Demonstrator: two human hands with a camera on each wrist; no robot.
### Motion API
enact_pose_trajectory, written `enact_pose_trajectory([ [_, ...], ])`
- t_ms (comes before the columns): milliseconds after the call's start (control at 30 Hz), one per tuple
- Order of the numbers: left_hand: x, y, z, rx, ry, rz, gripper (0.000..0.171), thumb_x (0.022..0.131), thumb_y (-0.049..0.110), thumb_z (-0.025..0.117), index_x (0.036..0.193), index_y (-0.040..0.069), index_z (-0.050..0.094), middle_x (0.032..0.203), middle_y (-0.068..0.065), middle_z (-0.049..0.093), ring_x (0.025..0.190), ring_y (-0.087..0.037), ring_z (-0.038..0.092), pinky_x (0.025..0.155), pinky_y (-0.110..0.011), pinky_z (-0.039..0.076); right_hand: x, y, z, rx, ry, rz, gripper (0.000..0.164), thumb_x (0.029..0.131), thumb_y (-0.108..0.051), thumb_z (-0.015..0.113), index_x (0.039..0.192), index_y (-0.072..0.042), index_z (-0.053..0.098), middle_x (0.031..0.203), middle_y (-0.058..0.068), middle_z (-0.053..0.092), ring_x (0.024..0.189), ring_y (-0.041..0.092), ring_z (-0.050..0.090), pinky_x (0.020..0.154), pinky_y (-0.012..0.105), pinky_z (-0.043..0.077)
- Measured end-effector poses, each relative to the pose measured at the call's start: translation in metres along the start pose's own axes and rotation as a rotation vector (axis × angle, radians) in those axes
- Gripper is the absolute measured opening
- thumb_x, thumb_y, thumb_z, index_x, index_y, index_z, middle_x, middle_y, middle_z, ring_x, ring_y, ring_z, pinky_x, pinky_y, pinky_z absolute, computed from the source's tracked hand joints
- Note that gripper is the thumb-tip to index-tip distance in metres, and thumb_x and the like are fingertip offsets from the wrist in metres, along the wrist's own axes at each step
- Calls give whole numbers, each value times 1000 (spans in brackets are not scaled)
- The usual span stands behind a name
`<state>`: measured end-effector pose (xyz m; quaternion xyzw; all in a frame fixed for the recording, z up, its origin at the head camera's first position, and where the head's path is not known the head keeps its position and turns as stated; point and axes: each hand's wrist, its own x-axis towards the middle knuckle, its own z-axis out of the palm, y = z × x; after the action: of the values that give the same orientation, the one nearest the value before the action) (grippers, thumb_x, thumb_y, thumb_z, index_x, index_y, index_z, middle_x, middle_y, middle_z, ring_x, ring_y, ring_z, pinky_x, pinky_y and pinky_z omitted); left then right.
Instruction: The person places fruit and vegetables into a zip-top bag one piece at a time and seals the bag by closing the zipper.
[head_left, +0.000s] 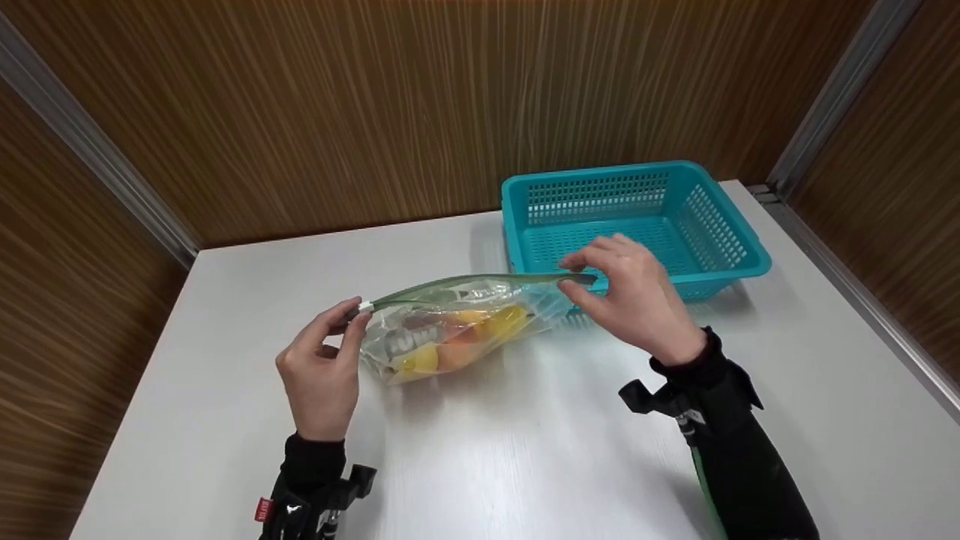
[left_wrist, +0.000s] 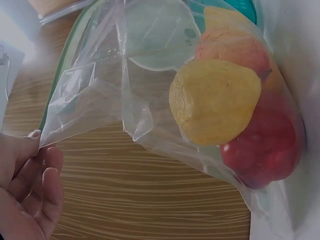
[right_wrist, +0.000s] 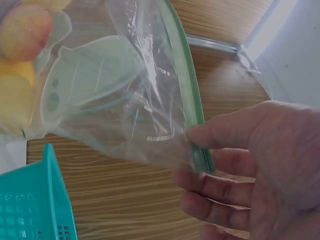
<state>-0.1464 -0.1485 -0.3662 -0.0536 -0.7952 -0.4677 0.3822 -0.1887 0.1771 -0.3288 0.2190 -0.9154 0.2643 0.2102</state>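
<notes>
A clear zip bag (head_left: 411, 334) with a green zip strip (head_left: 465, 279) is stretched between both hands above the white table. My left hand (head_left: 322, 375) pinches the strip's left end, by a small white piece, between thumb and fingers. At the opposite end, my right hand (head_left: 637, 300) grips the strip's corner. Through the plastic show a yellow pear-like fruit (left_wrist: 215, 102), a shiny red one (left_wrist: 262, 145), a pinkish-orange one (right_wrist: 26, 34) and a long yellow one (head_left: 508, 322). The bag's strip looks nearly straight; whether it is sealed cannot be told.
A turquoise perforated basket (head_left: 600, 175) stands at the back right of the white table (head_left: 247, 390), just behind the right hand. Wood-grain panels (head_left: 337, 112) enclose the table at the back and both sides.
</notes>
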Motion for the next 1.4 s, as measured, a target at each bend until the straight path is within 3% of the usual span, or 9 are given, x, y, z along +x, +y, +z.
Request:
enact_pose_trajectory([
  [167,-5,-2,6,21,-27,57,21,86,14,68,105,8,72,90,-9,74,78,7,58,54,-11,42,0,-15,20,-54,-55,-110,38,79,-30,75,113,-15,67,99,1,69,93,17,57,81,36,48],
  [300,-8,-2,12,7,-65,92,20,87,11,66,106,7,72,92,-10,75,76,2,59,53,-11,41,-1,-26,35,-72,-79,-163,39,80,-31,74,115,-15,67,101,1,70,89,17,59,78,33,50],
  [567,-15,4,21,-32,-135,114,18,88,12,65,104,9,72,92,-9,75,61,-8,62,44,-13,42,-4,-35,56,-27,13,-279,25,85,-33,70,102,-15,70,90,-1,71,79,12,60,67,25,51],
  [833,-24,10,29,54,-171,148,13,83,13,72,95,10,73,80,-2,72,67,-5,61,47,-14,41,-7,-43,65,43,58,-354,16,87,-31,68,91,-16,71,86,-4,72,80,9,63,69,22,53],
  [1033,-30,14,35,36,-229,169,14,83,16,72,95,10,73,84,-2,74,64,-3,57,49,-10,44,-9,-46,72,69,68,-415,14,86,-27,69,94,-15,71,87,-4,71,81,9,64,70,22,53],
  [1400,-35,16,40,26,-263,210,13,84,16,71,94,9,73,84,-2,74,60,1,52,49,-9,42,-10,-51,77,119,88,-451,17,86,-26,69,98,-15,70,93,-3,72,83,7,65,72,17,54],
])
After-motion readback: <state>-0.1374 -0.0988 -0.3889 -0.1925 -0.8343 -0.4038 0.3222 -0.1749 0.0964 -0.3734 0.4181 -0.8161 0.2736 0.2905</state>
